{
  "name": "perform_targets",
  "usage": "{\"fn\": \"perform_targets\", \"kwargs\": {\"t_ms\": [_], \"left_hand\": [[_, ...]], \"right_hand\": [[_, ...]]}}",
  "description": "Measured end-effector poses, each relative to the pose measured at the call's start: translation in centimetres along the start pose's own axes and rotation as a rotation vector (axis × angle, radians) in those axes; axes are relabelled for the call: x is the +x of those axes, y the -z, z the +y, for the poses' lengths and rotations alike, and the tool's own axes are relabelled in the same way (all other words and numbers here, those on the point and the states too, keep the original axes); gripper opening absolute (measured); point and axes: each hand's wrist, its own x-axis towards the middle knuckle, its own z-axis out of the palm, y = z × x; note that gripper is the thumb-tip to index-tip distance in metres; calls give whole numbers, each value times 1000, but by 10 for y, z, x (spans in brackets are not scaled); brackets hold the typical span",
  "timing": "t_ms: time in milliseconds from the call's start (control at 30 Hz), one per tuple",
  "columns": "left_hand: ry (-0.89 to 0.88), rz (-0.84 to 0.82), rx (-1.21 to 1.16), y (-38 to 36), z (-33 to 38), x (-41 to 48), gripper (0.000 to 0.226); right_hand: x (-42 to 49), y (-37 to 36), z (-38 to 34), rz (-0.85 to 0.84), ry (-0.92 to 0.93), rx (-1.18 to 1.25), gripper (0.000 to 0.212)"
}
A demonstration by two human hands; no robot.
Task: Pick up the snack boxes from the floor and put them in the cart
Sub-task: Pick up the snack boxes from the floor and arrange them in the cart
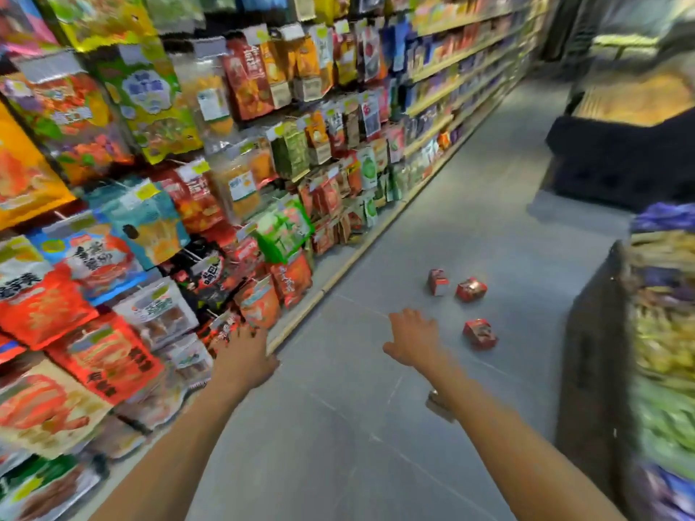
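- Two bare forearms are reaching forward from the bottom edge, over the grey floor [338, 426] of a shop aisle.
- One band [438, 404] is sitting on the right wrist.
- The left hand [244, 357] is hovering in front of the lower packets of the shelving [150, 182] on the left. Its fingers are pointing ahead with the thumb sticking out to the side, holding nothing. The tips are too blurred to tell how widely they are spread.
- The right hand [413, 340] is stretching out above the floor with its fingers loosely spread and the thumb out, holding nothing and touching none of the boxes.
- Three red snack boxes are lying on the floor, all beyond the hands.
- The nearest box [480, 333] is lying alone, near the right hand and a little to its right.
- The middle box [471, 289] is lying farther on, tilted.
- The far box [438, 282] is standing just beside the middle box, to its left, showing a pale side.
- The shelving is running along the whole left side into the distance, carrying many rows of coloured snack packets.
- Two dark display bins are standing on the right: a near bin [594, 370] heaped with blurred goods, and a far bin [620, 159] well beyond the boxes.
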Motion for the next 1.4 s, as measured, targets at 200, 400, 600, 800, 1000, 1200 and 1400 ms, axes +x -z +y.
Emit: {"fn": "perform_targets", "kwargs": {"t_ms": [200,400,600,800,1000,1200,1400], "left_hand": [[-197,0,36,9,84,99,56],[-331,14,-23,26,159,220,55],[-423,-44,-72,59,208,343,57],[-465,-95,-40,76,237,439,53],[-487,-163,-8,79,276,523,56],[-523,-196,24,92,346,621,55],[-566,-195,86,121,430,716,58]], "right_hand": [[45,-1,71,-25,-170,12,58],[126,17,124,-47,-297,-5,61],[227,41,170,-69,-401,-1,53],[319,62,205,-113,-468,42,55],[399,70,237,-139,-494,86,60],[488,81,296,-129,-529,164,54],[586,96,365,-137,-581,240,59]]}}
